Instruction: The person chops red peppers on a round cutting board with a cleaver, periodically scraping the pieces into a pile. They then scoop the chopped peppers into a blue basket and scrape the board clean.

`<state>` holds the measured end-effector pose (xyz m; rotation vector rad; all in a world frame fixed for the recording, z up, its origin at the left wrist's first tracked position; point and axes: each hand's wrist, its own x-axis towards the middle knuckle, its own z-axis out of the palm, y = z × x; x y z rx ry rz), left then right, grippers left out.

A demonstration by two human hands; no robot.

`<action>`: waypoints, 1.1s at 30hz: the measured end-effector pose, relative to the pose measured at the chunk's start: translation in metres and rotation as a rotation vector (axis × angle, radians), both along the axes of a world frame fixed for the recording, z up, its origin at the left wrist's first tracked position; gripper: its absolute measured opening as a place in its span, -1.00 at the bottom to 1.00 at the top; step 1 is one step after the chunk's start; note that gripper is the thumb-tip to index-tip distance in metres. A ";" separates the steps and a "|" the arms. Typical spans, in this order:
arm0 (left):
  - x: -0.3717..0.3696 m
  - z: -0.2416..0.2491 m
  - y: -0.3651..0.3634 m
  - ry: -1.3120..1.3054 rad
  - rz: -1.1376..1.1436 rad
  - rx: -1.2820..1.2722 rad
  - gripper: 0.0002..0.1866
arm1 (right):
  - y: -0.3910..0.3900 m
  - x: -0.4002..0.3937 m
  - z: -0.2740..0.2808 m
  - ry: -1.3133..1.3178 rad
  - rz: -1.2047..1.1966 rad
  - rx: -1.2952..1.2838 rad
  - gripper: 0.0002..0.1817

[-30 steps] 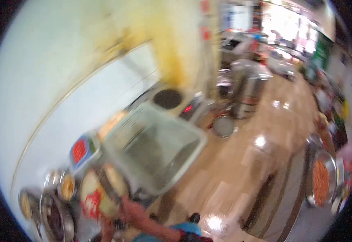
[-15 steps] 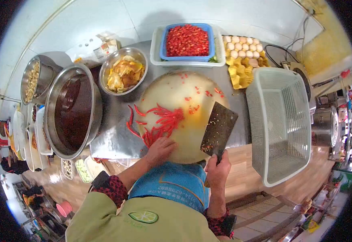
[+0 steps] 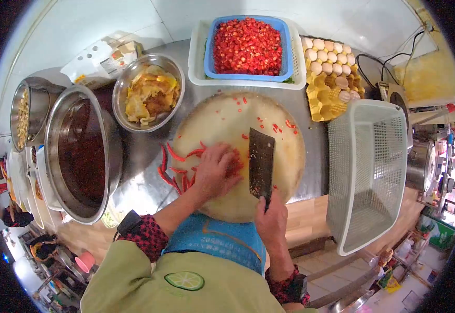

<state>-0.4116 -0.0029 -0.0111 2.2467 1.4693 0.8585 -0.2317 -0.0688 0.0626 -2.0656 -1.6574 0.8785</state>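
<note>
My left hand [image 3: 213, 176] lies over a bunch of whole red chili peppers [image 3: 234, 161] on a round chopping board [image 3: 214, 116], its curled fingers pressing them together and covering much of the bunch. Several loose chilies [image 3: 176, 153] lie to its left, some past the board's edge. In my right hand [image 3: 272, 218] is the handle of a dark cleaver [image 3: 262, 159], its broad blade just right of the bunch, with pale seeds stuck to it. Cut chili bits [image 3: 276, 128] are scattered over the far part of the board.
Behind the board, a blue basket [image 3: 208, 55] holds chopped chilies. A bowl of yellow food [image 3: 149, 94] and a large steel basin of dark liquid [image 3: 51, 156] stand left. To the right are an egg tray [image 3: 321, 99] and a pale plastic basket [image 3: 344, 182].
My left hand has moved up and right onto the chili bunch. The cleaver has swung left, closer to the chilies, and its blade now stands more in line with my arm.
</note>
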 end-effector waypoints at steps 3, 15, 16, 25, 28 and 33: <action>0.001 -0.017 0.006 0.062 0.073 -0.123 -0.45 | 0.013 -0.002 0.003 0.013 0.040 -0.039 -0.85; -0.006 -0.026 0.006 -0.073 0.014 -0.092 -0.66 | 0.029 -0.025 -0.006 -0.139 0.226 -0.139 -0.86; -0.006 -0.027 0.006 -0.074 -0.001 -0.081 -0.66 | 0.029 -0.028 -0.009 -0.191 0.260 -0.117 -0.86; -0.013 -0.037 0.003 -0.139 -0.076 -0.122 -0.62 | 0.035 -0.049 -0.010 -0.340 0.346 -0.218 -0.87; -0.012 -0.035 0.002 -0.125 -0.069 -0.140 -0.61 | 0.037 -0.049 -0.020 -0.244 0.411 -0.094 -0.85; -0.011 -0.032 0.007 -0.085 -0.058 -0.136 -0.61 | 0.061 -0.063 -0.019 -0.283 0.398 -0.287 -0.83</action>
